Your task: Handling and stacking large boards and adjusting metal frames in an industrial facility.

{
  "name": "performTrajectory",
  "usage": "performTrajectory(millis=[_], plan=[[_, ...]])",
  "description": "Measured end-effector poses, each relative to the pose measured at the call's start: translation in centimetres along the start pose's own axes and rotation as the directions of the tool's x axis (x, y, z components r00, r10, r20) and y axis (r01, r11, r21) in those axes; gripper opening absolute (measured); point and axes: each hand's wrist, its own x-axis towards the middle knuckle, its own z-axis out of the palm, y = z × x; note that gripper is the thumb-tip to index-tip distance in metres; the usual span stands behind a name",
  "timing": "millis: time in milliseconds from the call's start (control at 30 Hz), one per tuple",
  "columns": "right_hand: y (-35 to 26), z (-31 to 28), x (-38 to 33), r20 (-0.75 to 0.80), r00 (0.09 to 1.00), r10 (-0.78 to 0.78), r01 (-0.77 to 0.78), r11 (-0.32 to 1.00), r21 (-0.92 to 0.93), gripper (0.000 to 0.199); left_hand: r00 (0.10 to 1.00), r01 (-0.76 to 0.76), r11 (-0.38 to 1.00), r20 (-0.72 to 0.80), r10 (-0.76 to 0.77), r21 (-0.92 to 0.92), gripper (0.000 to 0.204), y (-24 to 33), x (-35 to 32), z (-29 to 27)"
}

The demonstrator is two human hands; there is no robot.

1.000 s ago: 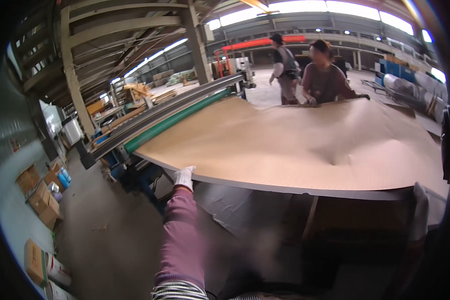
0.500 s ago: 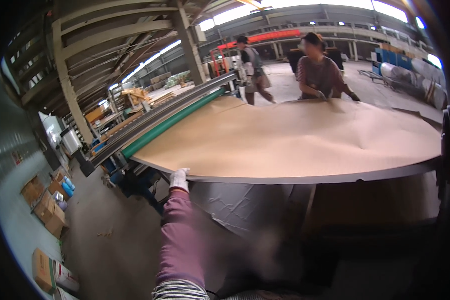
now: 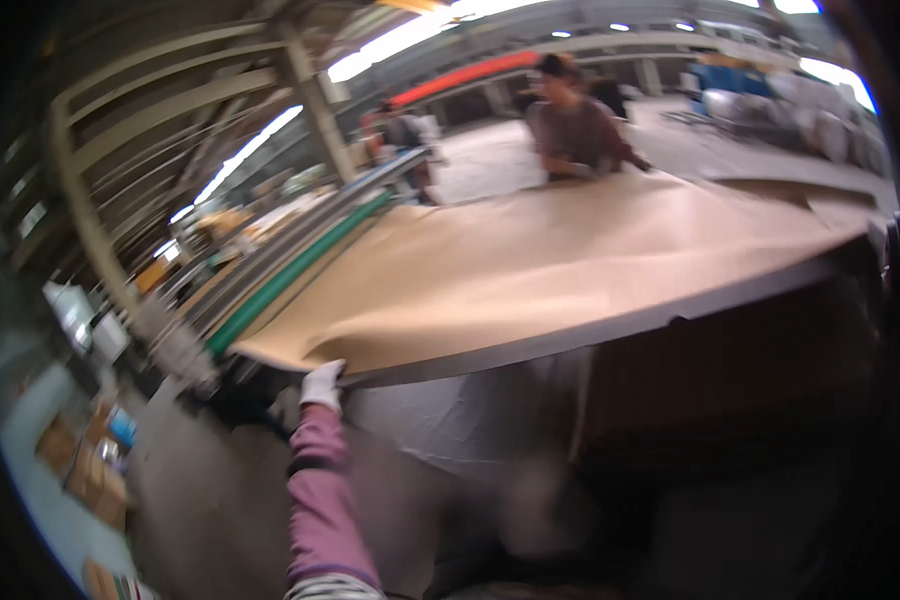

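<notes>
Item 1, far left: flattened brown cardboard boxes [image 3: 88, 470] on the grey concrete floor [image 3: 200, 500], well apart from the work.

Item 2: long green roller [image 3: 295, 275] on a grey machine frame, running away from the viewer along the left edge of the sheet.

Item 3: left hand [image 3: 322, 385], in a white work glove at the end of a pink-purple sleeve, closed on the near left corner of the sheet. The corner is lifted slightly into a shallow curl above the table edge.

Item 4: large tan-brown sheet of thin paper-like material [image 3: 560, 265], lying flat over the broad dark-edged table [image 3: 610, 330]. It spreads away and to the right of the gloved hand; its long axis runs left to right across the view, from the held corner toward the far right edge, which droops a little over the table end. Surface mostly smooth, with a few soft wrinkles.

Item 5: right hand, not in view (state cannot be told). The left is the only hand near the sheet.

Item 6: another person in a dark reddish top [image 3: 575, 135], at the far side of the table, leaning over the sheet's opposite edge (hands too blurred to read).

Item 7, far right: pale wrapped bundles [image 3: 820, 120] in the background.
</notes>
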Motion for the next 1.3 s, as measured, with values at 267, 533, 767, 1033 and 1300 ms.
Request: performTrajectory(millis=[267,533,767,1033,1300], plan=[[20.0,-21.4,-0.8,-0.558,0.779,-0.285,-0.137,0.791,-0.596,0.047,0.782,0.462,0.223,0.275,-0.56,-0.859,0.028,7.6,-4.1,9.8],[19.1,4.7,-15.8,-0.222,0.815,0.536,-0.316,0.731,0.605,0.078,0.726,0.682,0.484,0.591,-0.351,-0.548,0.036,29.4,-17.0,23.2],[25.7,10.1,-13.0,0.131,0.695,0.707,-0.523,0.373,0.766,0.019,0.458,0.887,0.073,0.855,-0.242,-0.455,0.027,25.6,-20.7,33.1],[40.0,-5.7,-5.4,-0.523,0.686,0.505,-0.667,0.725,-0.175,0.047,0.432,0.902,0.113,0.874,-0.221,-0.417,0.03,22.8,-21.6,30.4],[42.1,-11.7,-9.4,-0.5,0.368,0.784,-0.636,0.605,0.479,0.075,0.632,0.706,-0.135,0.704,-0.325,-0.696,0.015,2.5,-15.4,20.0]])
